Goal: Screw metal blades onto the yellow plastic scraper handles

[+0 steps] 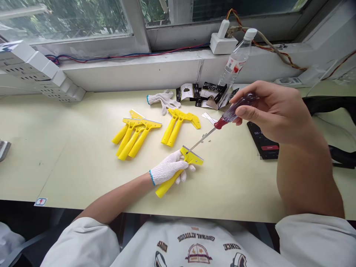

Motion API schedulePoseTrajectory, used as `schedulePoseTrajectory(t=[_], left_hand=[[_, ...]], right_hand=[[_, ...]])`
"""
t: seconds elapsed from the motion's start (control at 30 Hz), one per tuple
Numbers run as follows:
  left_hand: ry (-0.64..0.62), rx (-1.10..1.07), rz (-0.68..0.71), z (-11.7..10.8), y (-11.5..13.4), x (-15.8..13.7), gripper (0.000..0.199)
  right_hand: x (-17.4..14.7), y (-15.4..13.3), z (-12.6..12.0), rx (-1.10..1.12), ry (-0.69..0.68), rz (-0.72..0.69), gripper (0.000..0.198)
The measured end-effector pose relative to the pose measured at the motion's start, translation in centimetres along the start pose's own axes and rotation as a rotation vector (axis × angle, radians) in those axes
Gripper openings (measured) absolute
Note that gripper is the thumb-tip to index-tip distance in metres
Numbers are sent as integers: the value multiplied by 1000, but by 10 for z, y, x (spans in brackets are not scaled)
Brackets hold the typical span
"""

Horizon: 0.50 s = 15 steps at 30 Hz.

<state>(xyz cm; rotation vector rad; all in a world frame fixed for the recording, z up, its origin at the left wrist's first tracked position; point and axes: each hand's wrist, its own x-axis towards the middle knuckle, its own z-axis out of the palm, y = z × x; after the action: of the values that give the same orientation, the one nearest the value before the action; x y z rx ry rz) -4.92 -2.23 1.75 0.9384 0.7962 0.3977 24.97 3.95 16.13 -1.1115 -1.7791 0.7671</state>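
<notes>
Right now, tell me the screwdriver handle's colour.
Head view: the screwdriver handle is translucent purple with a red collar.

- Scraper [191, 157]: yellow plastic, long handle, wide head with a metal strip along its edge; lies flat on the pale surface [83, 159], handle pointing toward the near edge
- Screwdriver [222, 121]: translucent red-and-purple handle, thin metal shaft; tilted down and left, tip touching the scraper's head
</notes>
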Motion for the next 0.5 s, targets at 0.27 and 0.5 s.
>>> schedulePoseTrajectory(t=[0.27, 0.5], left_hand=[[-15, 8, 15, -3, -3, 3, 41], [0, 0, 21, -4, -4, 6, 44]], right_hand=[[19, 42, -20, -14, 147, 118, 36], [37, 127, -16, -546, -339, 720, 22]])
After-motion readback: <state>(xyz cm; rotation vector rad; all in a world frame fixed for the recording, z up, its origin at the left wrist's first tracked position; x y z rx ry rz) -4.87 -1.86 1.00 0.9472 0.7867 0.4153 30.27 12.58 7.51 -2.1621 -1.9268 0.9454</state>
